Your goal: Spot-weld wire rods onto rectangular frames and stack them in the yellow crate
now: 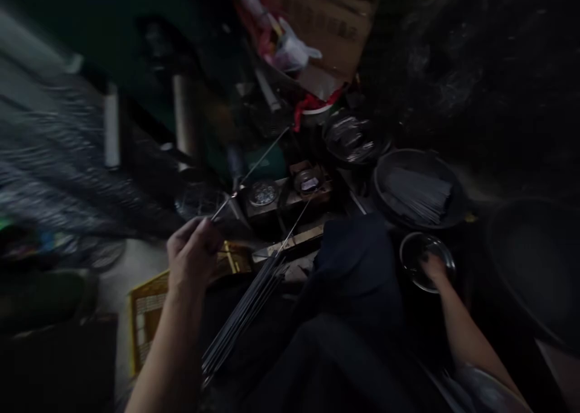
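Observation:
My left hand (194, 247) is closed on a thin metal rod (222, 208), which slants up and to the right past a small metal fixture (234, 194). My right hand (434, 267) reaches down into a round metal bowl (452, 262) beside my right leg. Its fingers are dark and blurred, so what they touch inside the bowl cannot be made out. A bundle of thin grey rods (247, 316) lies slanted across my lap, and one longer thin rod (296, 220) sticks out beyond it. Near the fixture is a small dish of shiny bits (263, 192).
A basin (380, 177) holds a stack of grey strips (417, 189). Behind it another basin contains shiny metal pieces (351, 138). A yellow plastic crate (132, 334) stands at the left. Plastic bags (292, 48) and cardboard (326, 26) are at the top. The light is dim.

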`<state>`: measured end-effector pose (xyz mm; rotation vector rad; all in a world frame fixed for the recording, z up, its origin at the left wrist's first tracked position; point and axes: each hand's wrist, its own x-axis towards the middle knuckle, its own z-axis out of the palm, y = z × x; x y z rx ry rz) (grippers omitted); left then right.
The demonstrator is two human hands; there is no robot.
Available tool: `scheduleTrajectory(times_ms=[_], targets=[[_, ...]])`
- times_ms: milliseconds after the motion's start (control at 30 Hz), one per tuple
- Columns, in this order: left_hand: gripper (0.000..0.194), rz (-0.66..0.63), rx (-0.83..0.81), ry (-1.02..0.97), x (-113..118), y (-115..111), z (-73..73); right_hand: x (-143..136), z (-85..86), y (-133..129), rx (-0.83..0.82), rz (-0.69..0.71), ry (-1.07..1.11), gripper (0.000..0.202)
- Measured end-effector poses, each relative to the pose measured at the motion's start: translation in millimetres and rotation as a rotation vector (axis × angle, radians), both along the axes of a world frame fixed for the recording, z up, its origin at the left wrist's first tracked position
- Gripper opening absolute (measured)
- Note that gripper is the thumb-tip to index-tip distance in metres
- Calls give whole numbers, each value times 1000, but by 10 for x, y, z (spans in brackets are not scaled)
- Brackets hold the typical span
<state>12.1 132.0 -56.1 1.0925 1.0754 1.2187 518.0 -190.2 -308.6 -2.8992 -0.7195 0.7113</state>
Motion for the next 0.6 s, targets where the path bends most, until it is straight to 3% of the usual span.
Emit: scheduleTrajectory(times_ms=[67, 133, 267, 333, 433, 600], targets=[[21, -39, 103, -40, -41, 82, 19, 26, -10, 10, 35, 8, 1, 32], [20, -62, 188, 55, -94, 87, 74, 21, -31, 23, 74, 5, 18, 35], [20, 24, 537, 571, -174, -39, 217, -34, -60, 50, 120, -17, 67, 33], [17, 2, 699, 787, -197, -63, 215, -55, -54, 72, 130, -32, 62, 29], [17, -63, 799, 957, -225, 3, 39, -59, -1, 99, 126, -34, 49, 26], [20, -52, 783, 1065, -316, 174, -435, 0, 251, 64, 91, 15, 6, 17]])
